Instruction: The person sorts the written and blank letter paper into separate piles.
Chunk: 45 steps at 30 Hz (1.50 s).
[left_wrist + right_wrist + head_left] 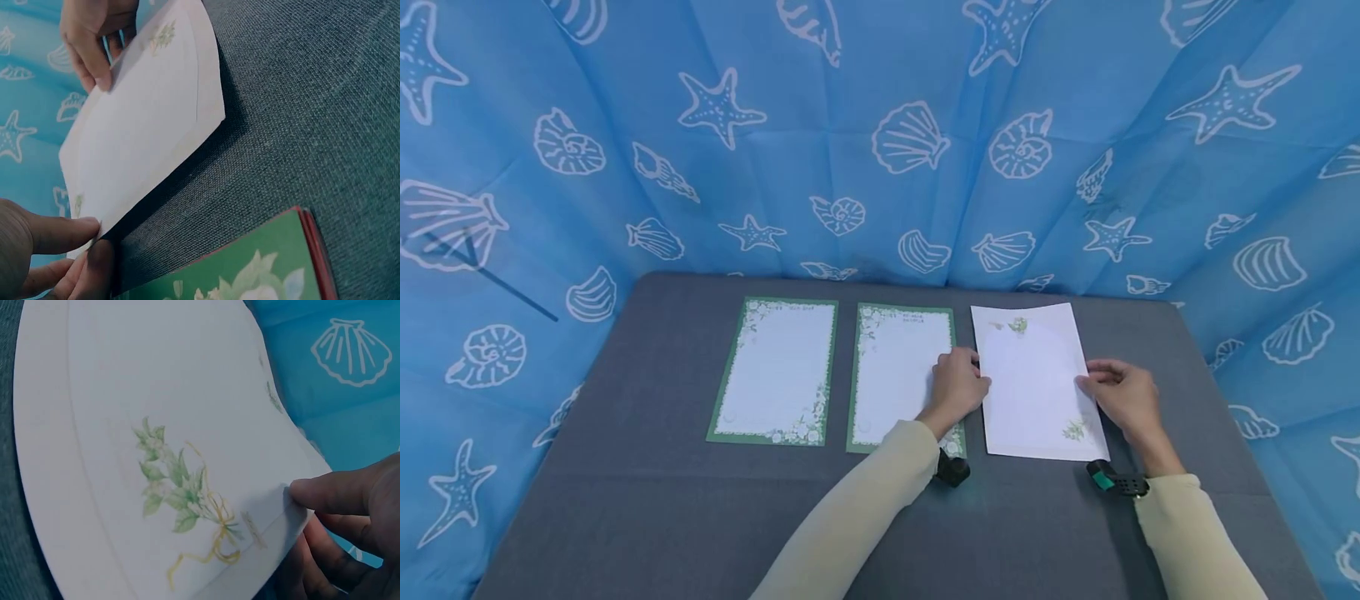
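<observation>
A white sheet of paper [1033, 383] with small green floral prints is held by its two long sides at the right of the table in the head view. My left hand [957, 385] pinches its left edge between thumb and fingers. On the opposite edge my right hand [1124, 398] pinches the paper. In the right wrist view the sheet bows, and a leafy sprig with a yellow ribbon [219, 531] is printed near the thumb. Shadow shows under the paper's edge in the left wrist view, where it is lifted off the cloth.
Left of the sheet lie two green-bordered floral papers, the middle one [901, 367] partly under my left forearm and another [778, 367] farther left. A dark grey cloth [647, 517] covers the table. Behind hangs a blue seashell-print curtain [820, 108].
</observation>
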Each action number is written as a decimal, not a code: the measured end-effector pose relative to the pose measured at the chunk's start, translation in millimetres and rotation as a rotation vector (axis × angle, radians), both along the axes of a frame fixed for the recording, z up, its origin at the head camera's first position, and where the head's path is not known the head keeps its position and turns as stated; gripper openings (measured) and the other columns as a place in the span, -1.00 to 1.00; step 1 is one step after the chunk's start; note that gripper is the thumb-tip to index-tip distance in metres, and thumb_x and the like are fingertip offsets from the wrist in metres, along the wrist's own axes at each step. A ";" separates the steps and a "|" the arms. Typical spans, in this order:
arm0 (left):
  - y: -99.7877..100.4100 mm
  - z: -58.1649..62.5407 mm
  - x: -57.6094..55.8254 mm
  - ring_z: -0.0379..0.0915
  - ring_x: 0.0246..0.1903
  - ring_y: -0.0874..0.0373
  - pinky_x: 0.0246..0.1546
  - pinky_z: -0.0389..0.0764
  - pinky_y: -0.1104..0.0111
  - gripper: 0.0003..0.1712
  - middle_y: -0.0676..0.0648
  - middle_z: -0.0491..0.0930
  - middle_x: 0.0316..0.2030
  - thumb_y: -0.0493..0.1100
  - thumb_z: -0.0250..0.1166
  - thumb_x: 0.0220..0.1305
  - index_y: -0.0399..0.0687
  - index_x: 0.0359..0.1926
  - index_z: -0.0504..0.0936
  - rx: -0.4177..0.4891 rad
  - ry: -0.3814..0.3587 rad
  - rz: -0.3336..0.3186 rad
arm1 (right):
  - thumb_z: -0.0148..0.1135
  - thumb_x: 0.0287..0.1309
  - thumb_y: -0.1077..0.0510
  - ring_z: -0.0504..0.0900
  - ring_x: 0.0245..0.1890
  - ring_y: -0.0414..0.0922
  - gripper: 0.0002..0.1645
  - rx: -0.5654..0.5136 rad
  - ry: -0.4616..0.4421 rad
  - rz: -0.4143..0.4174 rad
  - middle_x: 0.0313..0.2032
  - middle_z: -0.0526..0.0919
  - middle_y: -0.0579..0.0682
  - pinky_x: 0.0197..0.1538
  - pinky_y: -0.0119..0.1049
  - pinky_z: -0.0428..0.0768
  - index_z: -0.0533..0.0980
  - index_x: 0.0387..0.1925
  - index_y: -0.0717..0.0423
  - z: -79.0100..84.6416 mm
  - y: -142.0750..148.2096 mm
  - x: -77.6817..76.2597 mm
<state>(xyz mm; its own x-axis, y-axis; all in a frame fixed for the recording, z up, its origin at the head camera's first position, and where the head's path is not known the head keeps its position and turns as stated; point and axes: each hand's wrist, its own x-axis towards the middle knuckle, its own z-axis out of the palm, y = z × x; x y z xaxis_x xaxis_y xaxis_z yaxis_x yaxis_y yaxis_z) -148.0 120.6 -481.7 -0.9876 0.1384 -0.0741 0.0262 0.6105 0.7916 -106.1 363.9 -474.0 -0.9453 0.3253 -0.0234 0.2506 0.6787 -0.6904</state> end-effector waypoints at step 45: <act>-66.2 12.3 -0.6 0.61 -0.42 0.25 -0.29 0.58 0.38 -0.59 -0.01 0.68 -0.34 -0.17 0.50 0.22 -0.18 0.08 0.72 0.151 0.139 -0.051 | 0.44 0.21 0.15 0.64 -0.25 0.06 -0.59 0.041 0.124 0.180 -0.26 0.70 0.19 -0.32 -0.40 0.46 0.65 0.04 0.30 10.9 -73.7 -0.7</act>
<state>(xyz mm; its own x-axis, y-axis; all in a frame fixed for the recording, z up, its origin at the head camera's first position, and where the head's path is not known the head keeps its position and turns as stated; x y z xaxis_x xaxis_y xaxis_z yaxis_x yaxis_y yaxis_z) -148.6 54.5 -469.4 -0.9783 0.1878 0.0875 0.1692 0.4803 0.8607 -106.8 290.2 -463.1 -0.9831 0.1489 0.1067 0.0372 0.7327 -0.6795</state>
